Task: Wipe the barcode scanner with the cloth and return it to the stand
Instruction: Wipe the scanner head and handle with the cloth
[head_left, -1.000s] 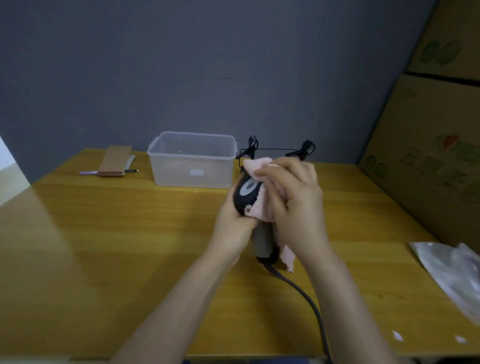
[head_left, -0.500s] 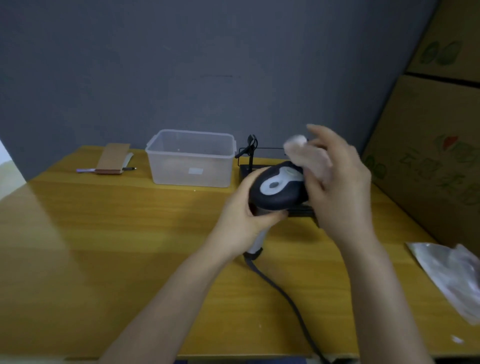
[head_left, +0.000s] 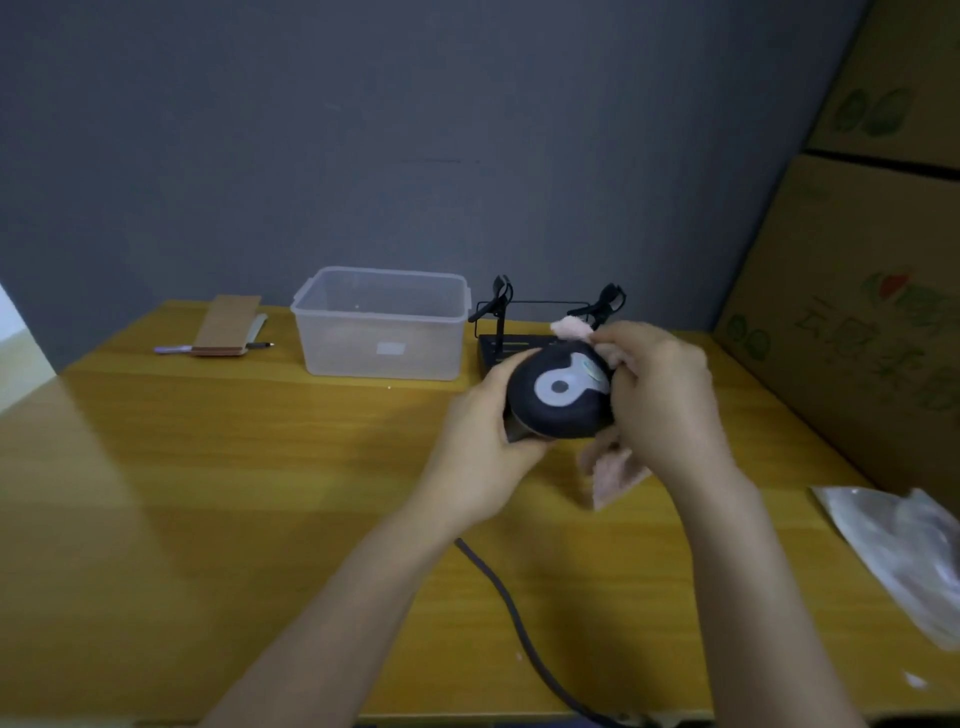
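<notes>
The yellow wooden table (head_left: 260, 493) fills most of my view, and the work sits a little right of centre, at about one o'clock. The black wire stand (head_left: 501, 347) is at the back of the table, at the scanner's eleven o'clock. I can't tell whether the two touch.

The barcode scanner (head_left: 558, 397) is held up off the table with its rounded black head facing me. The left hand (head_left: 483, 452) comes in from eight o'clock, fingers curled round the body below the head; the handle is mostly hidden. The right hand (head_left: 665, 400) closes in from three o'clock, fingers bent and pinching the pink cloth (head_left: 615, 478) against the head's edge. A tuft of cloth pokes out at twelve and a tail hangs at five.

I judge the scanner to be a light, stiff plastic shell, smooth enough to slip, so I'd hold it by the handle. The cable (head_left: 511, 608) trailing to six o'clock may tug. The cloth looks thin and limp, so I'd bunch it to press.
</notes>
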